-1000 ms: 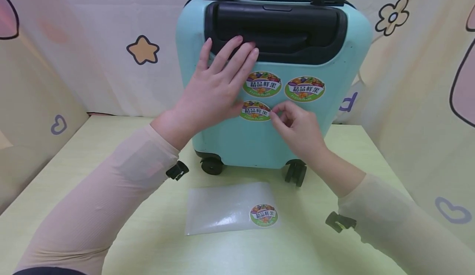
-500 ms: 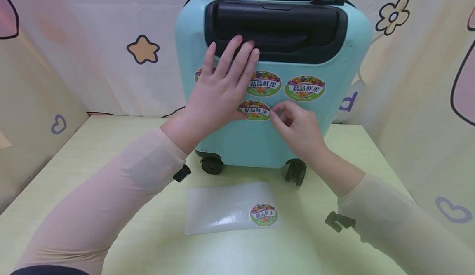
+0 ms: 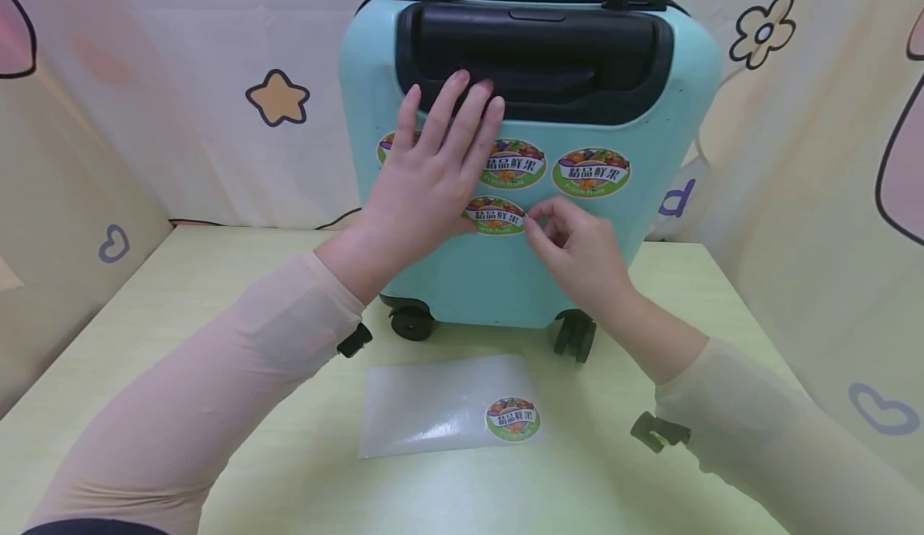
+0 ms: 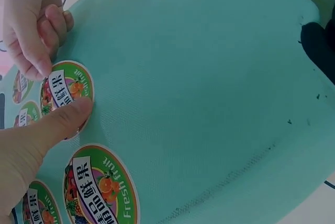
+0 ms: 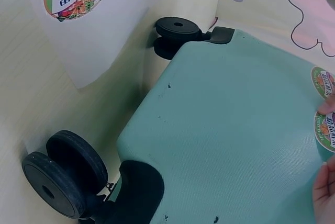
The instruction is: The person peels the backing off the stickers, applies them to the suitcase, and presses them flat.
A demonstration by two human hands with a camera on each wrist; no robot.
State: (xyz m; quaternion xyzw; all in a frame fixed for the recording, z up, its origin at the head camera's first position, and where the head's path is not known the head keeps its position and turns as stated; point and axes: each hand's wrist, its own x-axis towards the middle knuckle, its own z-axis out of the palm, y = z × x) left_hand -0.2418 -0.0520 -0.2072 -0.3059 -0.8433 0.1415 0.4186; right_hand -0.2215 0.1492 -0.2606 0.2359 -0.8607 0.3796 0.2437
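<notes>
An oval fruit sticker (image 3: 496,216) lies against the front of the upright turquoise suitcase (image 3: 498,286), below the upper row. Thumb and index finger of my right hand (image 3: 581,254) pinch its right edge. My left hand (image 3: 426,174) is spread flat on the suitcase, its straight fingers reaching the black handle panel (image 3: 534,62). In the left wrist view its thumb (image 4: 65,119) presses the sticker's opposite end. Another oval sticker (image 4: 102,187) shows beside it there, hidden behind my left hand in the head view. Two whole stickers, the middle (image 3: 516,164) and right (image 3: 592,172), sit above.
On the table (image 3: 253,278) in front of the suitcase lies a glossy backing sheet (image 3: 426,407) with one oval sticker (image 3: 513,419) at its right end. Black wheels (image 3: 575,338) stand under the suitcase. A patterned cloth (image 3: 180,118) hangs behind and at both sides.
My left hand has shifted slightly right, bringing its thumb onto the sticker's left end and uncovering part of a sticker at upper left. My right hand keeps its pinch in the same place.
</notes>
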